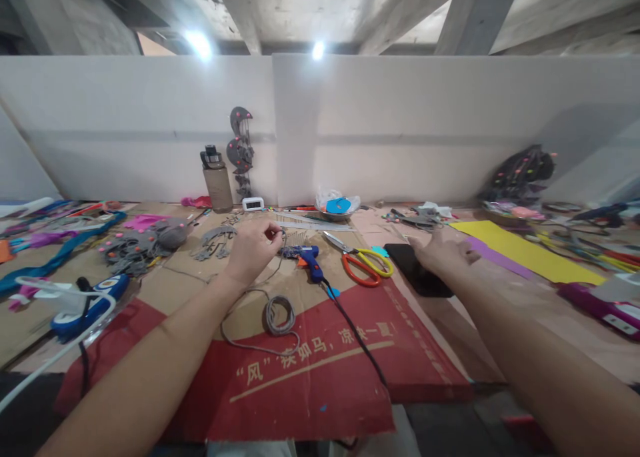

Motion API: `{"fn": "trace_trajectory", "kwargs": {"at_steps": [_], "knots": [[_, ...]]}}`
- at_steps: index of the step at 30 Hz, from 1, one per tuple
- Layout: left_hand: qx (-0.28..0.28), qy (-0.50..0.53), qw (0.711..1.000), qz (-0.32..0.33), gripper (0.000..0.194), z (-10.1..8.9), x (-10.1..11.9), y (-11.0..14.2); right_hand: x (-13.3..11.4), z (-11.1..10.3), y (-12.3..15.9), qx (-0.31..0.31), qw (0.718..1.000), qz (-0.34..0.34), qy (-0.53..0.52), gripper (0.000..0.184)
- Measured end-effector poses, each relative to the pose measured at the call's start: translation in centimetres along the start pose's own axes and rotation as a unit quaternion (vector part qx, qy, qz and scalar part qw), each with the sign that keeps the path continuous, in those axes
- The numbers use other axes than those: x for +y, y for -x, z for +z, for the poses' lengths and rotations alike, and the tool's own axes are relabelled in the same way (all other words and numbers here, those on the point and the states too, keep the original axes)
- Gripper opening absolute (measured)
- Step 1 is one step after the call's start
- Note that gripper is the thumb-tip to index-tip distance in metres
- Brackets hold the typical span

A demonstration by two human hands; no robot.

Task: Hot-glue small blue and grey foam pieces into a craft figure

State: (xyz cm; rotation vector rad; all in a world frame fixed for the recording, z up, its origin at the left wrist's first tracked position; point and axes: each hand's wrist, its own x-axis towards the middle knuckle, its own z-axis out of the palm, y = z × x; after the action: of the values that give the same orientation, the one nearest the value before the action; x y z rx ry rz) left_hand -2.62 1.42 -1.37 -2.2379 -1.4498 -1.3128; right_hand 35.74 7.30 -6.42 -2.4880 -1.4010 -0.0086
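My left hand [254, 247] is closed in a pinch above the cardboard, left of a blue glue gun [311, 265]. A grey cord [281, 315] lies coiled in front of it, and one strand runs up to its fingertips. A flat grey cut-out piece [216, 242] rests just left of this hand. My right hand [443, 251], slightly blurred, is over a black phone [417, 270] with its fingers apart and nothing visible in them. Scissors [361, 260] with orange and yellow handles lie open between the glue gun and the phone.
Red-printed cardboard [320, 377] covers the table's front. A bottle [217, 183] and a small white digital clock [253, 204] stand at the back. Left are a blue power strip [93, 307] and grey decorated pieces [145, 243]; right, a yellow sheet [525, 247]. The glue gun's black cable crosses the cardboard.
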Motion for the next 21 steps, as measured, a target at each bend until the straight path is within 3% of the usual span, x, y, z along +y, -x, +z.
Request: {"fn": "trace_trajectory", "kwargs": {"at_steps": [2,5,9,13,15,18,21], "knots": [[-0.007,0.001,1.0,0.0,0.007,0.1,0.0,0.0,0.7,0.6,-0.6,-0.047,0.998,0.031,0.005,0.074],[-0.007,0.002,1.0,0.002,0.007,0.1,-0.1,0.0,0.9,1.0,-0.6,0.006,0.999,0.036,-0.002,0.07],[0.002,0.008,1.0,0.001,0.007,0.1,-0.1,0.0,0.3,1.1,0.2,-0.015,1.0,0.015,0.004,0.066],[-0.002,0.0,1.0,0.004,0.006,0.1,-0.1,-0.1,-1.6,0.3,2.1,0.089,0.994,-0.062,-0.029,0.057],[-0.006,-0.004,1.0,0.006,0.006,0.0,-0.1,0.0,-3.4,-0.5,3.5,0.1,0.985,-0.127,-0.064,0.054],[0.0,-0.019,1.0,0.023,0.008,-0.1,0.2,0.0,-6.6,-1.6,5.8,0.085,0.96,-0.22,-0.153,0.047],[0.011,-0.041,0.998,0.053,0.009,-0.3,0.8,0.0,-9.9,-2.3,8.5,-0.007,0.888,-0.311,-0.338,0.041]]}}
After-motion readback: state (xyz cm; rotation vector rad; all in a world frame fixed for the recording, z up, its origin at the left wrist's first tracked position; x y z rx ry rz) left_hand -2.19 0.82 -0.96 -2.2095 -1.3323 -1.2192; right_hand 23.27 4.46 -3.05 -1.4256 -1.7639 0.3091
